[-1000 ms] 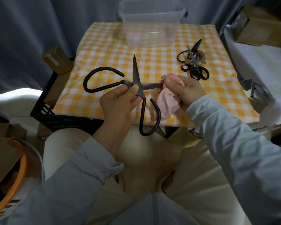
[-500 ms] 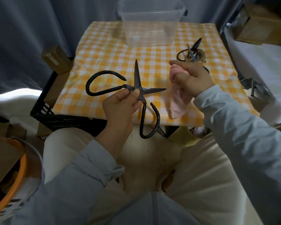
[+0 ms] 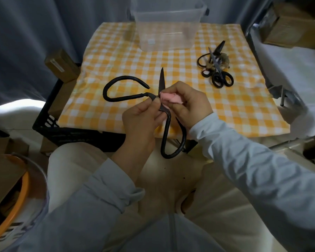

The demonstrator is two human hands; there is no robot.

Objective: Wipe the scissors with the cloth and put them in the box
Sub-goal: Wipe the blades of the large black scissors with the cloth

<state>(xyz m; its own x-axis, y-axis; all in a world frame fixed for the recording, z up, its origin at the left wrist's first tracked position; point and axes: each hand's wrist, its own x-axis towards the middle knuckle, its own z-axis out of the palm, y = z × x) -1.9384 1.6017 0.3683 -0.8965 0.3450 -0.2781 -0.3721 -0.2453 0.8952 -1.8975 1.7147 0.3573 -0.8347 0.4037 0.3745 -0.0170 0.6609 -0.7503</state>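
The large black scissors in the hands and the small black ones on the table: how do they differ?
The large black scissors are held by the left hand, against a pink cloth; the small black ring-handled scissors lie on the yellow checked tablecloth. The large scissors have wide, open-ended loop handles; the small scissors have closed rings. Both are black.

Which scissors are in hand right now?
The large black scissors with loop handles: left hand grips them, right hand pinches the pink cloth against them. The smaller pairs lie on the tablecloth.

L hand [image 3: 141,118] grips scissors [image 3: 144,96] | R hand [image 3: 189,104] pinches cloth [image 3: 169,98]
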